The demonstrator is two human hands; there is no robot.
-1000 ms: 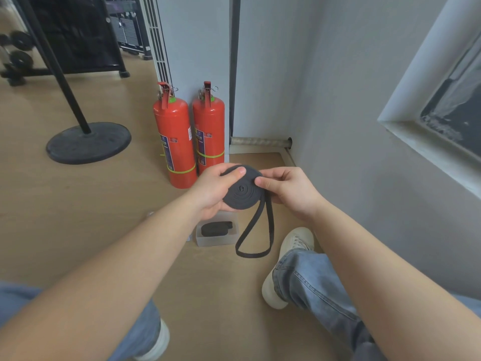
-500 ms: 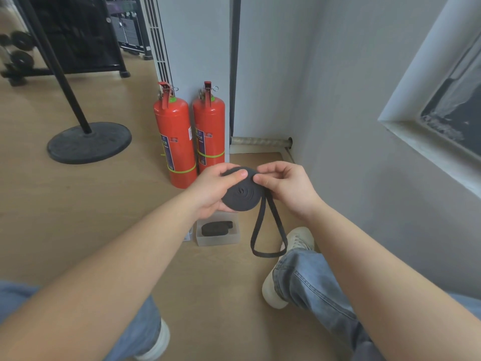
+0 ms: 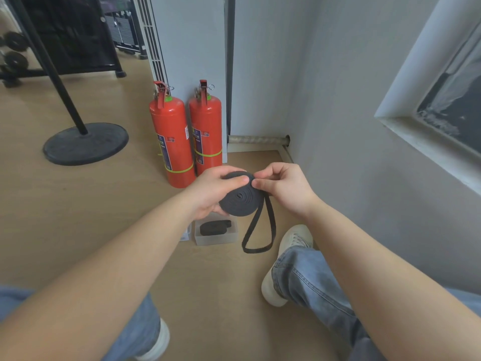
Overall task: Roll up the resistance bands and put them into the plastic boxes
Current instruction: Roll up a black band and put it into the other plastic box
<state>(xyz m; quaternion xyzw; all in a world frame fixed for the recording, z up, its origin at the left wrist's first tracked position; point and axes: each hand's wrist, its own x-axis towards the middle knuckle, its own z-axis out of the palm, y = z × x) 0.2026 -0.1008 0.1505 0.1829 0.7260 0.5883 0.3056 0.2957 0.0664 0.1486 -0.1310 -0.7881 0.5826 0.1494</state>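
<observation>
Just above the middle of the frame, I am holding the coiled resistance band (image 3: 240,198) in the air between both hands, over the wooden floor (image 3: 78,204). My left hand (image 3: 212,192) is cupping the coil with its thumb pressing across the top, fingers closed on it, and my right hand (image 3: 285,187) is pinching the outer wrap at the coil's upper right edge. I am judging the risk to be the coil springing loose: if either pinch is easing, the elastic turns could be unwinding. The hanging tail (image 3: 257,230) is drooping to the lower right, close to the floor, and could be snagging near my shoe (image 3: 294,239). The band is looking dark grey, flat and matte, wound in a tight spiral. Below it a clear plastic box (image 3: 216,237) is sitting on the floor, holding another rolled band (image 3: 214,227).
</observation>
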